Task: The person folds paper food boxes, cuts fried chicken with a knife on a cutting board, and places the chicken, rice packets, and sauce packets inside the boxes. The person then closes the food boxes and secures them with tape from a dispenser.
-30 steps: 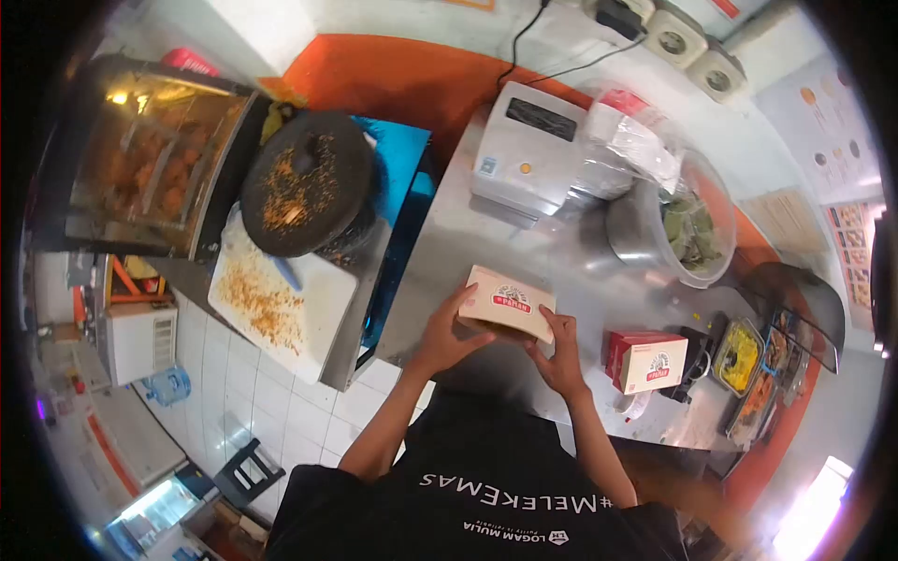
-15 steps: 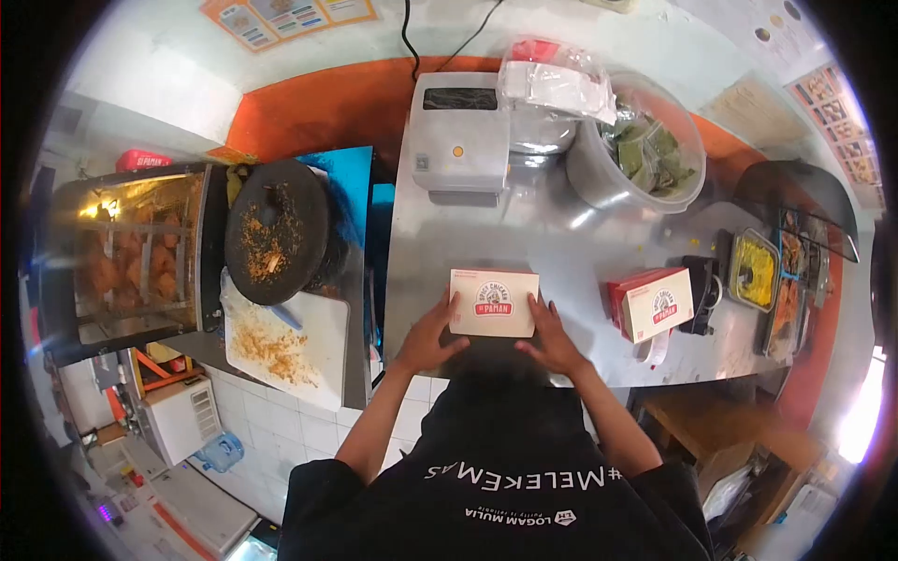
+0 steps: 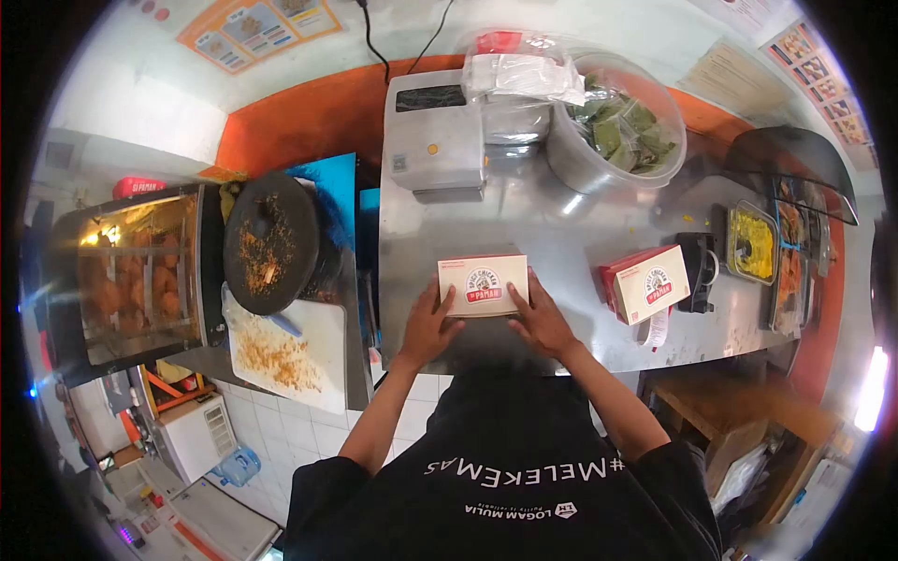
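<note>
A closed cream cardboard food box [image 3: 484, 271] with a red-and-black chicken logo sits on the steel counter in front of me. My left hand [image 3: 428, 324] grips its left side, thumb on the lid near the lower corner. On the opposite side my right hand [image 3: 544, 323] holds it, fingers along the edge and thumb against the lid's right part. Further right stand more boxes of the same print [image 3: 652, 286], red on their sides, close to a black device [image 3: 697, 271].
Behind the box are a grey label printer [image 3: 435, 140] and a clear tub [image 3: 613, 140] of leaves. A tray of yellow food [image 3: 753, 245] lies right. On the left are a stone mortar [image 3: 271, 243], a crumb-covered cutting board [image 3: 327, 355] and a glass cabinet of fried pieces [image 3: 140, 280].
The view has shifted and turned slightly. Both hands and the box appear a little farther from the counter's front edge, with the thumbs lying more over the lid.
</note>
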{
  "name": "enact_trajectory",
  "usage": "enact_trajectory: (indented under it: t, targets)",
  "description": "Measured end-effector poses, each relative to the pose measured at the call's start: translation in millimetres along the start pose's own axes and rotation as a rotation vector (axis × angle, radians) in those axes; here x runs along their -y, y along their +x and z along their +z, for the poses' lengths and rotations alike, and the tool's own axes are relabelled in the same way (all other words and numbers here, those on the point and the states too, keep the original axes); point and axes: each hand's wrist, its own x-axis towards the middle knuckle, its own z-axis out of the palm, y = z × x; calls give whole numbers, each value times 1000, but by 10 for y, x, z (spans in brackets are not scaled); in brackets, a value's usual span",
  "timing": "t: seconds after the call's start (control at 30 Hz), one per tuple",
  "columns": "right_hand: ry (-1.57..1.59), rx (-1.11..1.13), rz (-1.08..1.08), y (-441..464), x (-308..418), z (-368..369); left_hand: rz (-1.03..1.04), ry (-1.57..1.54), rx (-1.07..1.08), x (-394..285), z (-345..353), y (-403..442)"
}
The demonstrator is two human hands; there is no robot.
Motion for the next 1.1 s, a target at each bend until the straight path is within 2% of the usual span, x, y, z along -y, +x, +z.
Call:
enact_trajectory:
  t: [0.03,0.13,0.23,0.33,0.37,0.43,0.5,0.53,0.57,0.67,0.77,0.8,0.9,0.93,1.03,1.1]
  targets:
    - [-76,-37,-3,-3,54,-19,44,85,-28,-11,-10,19]
    - [48,-78,-17,-68,-82,131,313,146,37,-121,-230,345]
    - [80,27,130,-218,-118,121,303,59,222,-443,-254,932]
    - [440,181,116,-460,-99,-854,229,118,303,-619,-183,1177]
    - [572,24,301,-623,-147,-1179,195,132,307,-682,-170,1161]
    - [831,-331,658,-1157,-354,-1794,263,134,43,-638,-2,937]
    - [451,-738,765,-1706,-1017,-2151,-34,86,133,-1011,-44,823]
    - [199,-776,823,-1898,-1280,-2309,-66,54,122,-1129,-14,751]
    - [-51,-798,870,-2069,-1539,-2430,-106,26,104,-1232,19,695]
    - [-204,-598,928,-2481,-2651,-2082,-139,9,71,-1788,75,748]
    - [639,-462,1062,-2359,-2554,-2340,-113,76,28,-2336,29,705]
    - [915,-487,1014,-2463,-2634,-2328,-91,93,9,-2505,59,748]
    - [884,-607,910,-2702,-2394,-2286,-76,88,-15,-2877,107,826]
    - [694,-618,938,-2789,-2391,-2163,-82,86,-26,-3009,116,859]
    - [244,-809,765,-2872,-2433,-1804,-72,59,-49,-3333,197,947]
    - [32,-757,893,-2823,-2404,-1841,-41,5,-83,-3472,328,1030]
